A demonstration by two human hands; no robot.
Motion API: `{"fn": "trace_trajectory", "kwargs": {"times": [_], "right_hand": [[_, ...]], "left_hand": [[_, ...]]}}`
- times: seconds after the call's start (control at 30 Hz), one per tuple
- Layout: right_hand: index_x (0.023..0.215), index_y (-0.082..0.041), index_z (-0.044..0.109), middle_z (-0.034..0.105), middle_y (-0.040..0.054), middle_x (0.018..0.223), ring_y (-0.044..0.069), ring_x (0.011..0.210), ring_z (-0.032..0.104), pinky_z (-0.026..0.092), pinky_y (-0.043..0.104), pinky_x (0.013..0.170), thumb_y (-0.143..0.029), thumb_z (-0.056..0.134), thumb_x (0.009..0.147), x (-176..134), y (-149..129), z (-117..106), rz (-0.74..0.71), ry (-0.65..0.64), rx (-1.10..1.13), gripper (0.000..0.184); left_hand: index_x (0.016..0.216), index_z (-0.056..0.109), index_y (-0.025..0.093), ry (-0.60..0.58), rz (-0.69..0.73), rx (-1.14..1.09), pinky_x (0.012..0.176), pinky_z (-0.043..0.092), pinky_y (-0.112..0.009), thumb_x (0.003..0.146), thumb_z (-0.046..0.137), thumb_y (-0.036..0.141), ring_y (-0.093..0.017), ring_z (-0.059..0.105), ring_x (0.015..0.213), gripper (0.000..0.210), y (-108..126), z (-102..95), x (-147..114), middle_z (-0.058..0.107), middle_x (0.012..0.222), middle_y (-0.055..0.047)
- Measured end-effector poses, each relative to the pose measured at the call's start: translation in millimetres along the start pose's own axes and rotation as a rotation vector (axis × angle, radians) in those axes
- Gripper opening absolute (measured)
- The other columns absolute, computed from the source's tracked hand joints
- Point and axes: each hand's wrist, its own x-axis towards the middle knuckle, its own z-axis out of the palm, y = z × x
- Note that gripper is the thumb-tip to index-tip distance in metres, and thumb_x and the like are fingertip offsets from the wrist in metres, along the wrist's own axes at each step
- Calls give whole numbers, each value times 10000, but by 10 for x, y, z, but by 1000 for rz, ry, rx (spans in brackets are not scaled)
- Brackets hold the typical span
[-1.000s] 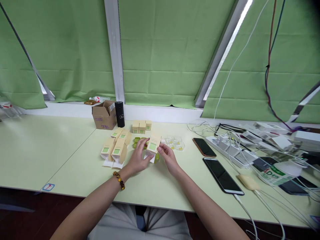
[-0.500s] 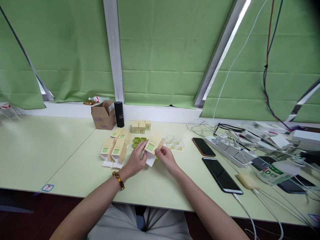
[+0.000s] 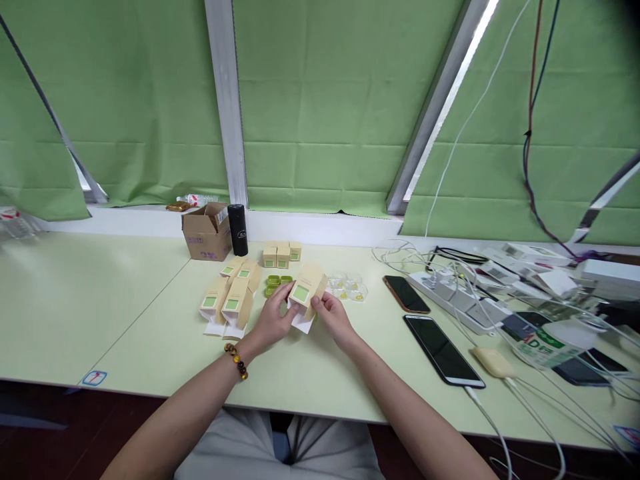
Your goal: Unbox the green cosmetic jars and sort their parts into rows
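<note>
Between my two hands is a small cream paper box (image 3: 309, 287) with a green window, its white end flap hanging open toward me. My left hand (image 3: 274, 316) grips its left side, and my right hand (image 3: 334, 319) pinches the right side near the lower end. Just behind my left hand lie several green square containers (image 3: 273, 285). Clear plastic cups (image 3: 349, 285) with yellow spots stand beyond my right hand. To the left, several more cream boxes (image 3: 237, 301) lie with white flaps out at their near ends.
Several closed small boxes (image 3: 283, 253) stand farther back. A cardboard carton (image 3: 206, 232) and a black bottle (image 3: 238, 230) are at the back left. On the right lie two phones (image 3: 444, 351), a power strip (image 3: 460, 303), tangled cables and a plastic bottle (image 3: 557, 343).
The box between my hands has turned slightly and its body looks squared out, with less of the white flap showing. Both hands stay nearly in place.
</note>
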Motion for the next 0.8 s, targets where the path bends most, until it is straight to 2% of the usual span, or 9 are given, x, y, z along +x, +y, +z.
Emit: {"fn": "trace_trajectory", "kwargs": {"times": [0.1, 0.23, 0.33, 0.5, 0.63, 0.8], "right_hand": [[1136, -232, 744, 800, 117, 1149, 333, 1033, 752, 615, 461, 889, -773, 731, 779, -18, -26, -3, 10, -15, 41, 648], [1125, -223, 748, 804, 117, 1151, 328, 1001, 764, 619, 465, 896, -711, 802, 752, -37, -68, -17, 23, 14, 96, 617], [1093, -215, 757, 815, 106, 1110, 314, 957, 776, 624, 450, 877, -673, 840, 730, -34, -61, -33, 39, 64, 110, 590], [1014, -214, 773, 827, 88, 1018, 298, 858, 786, 634, 422, 782, -630, 874, 706, -30, -40, -51, 52, 147, 118, 527], [1021, -224, 769, 826, 83, 1044, 307, 885, 787, 644, 443, 800, -618, 889, 692, -43, -74, -41, 30, 185, 157, 528], [1075, -228, 754, 814, 99, 1098, 306, 952, 771, 635, 448, 842, -643, 835, 753, -55, -75, -21, -32, 185, 91, 532]], "left_hand": [[1448, 589, 208, -6, -13, -164, 1193, 423, -507, 983, 646, 420, -331, 522, 1419, 515, -1, -17, 24, 569, 1511, -157], [1463, 564, 166, -62, -65, -404, 1129, 481, -496, 915, 728, 450, -360, 573, 1366, 639, -6, -52, 36, 614, 1465, -182], [1455, 559, 149, -70, -88, -476, 1098, 501, -478, 889, 764, 455, -357, 596, 1334, 675, 20, -56, 39, 634, 1430, -190], [1324, 634, 154, -6, -115, -451, 1041, 526, -422, 894, 764, 493, -315, 661, 1217, 563, 73, -28, 60, 703, 1282, -171], [1173, 674, 157, 86, -113, -364, 948, 547, -373, 870, 795, 483, -253, 692, 1061, 461, 45, -28, 76, 727, 1138, -136], [1108, 695, 160, 73, -99, -307, 910, 555, -346, 874, 798, 456, -226, 701, 998, 390, 47, -30, 73, 741, 1089, -116]]}}
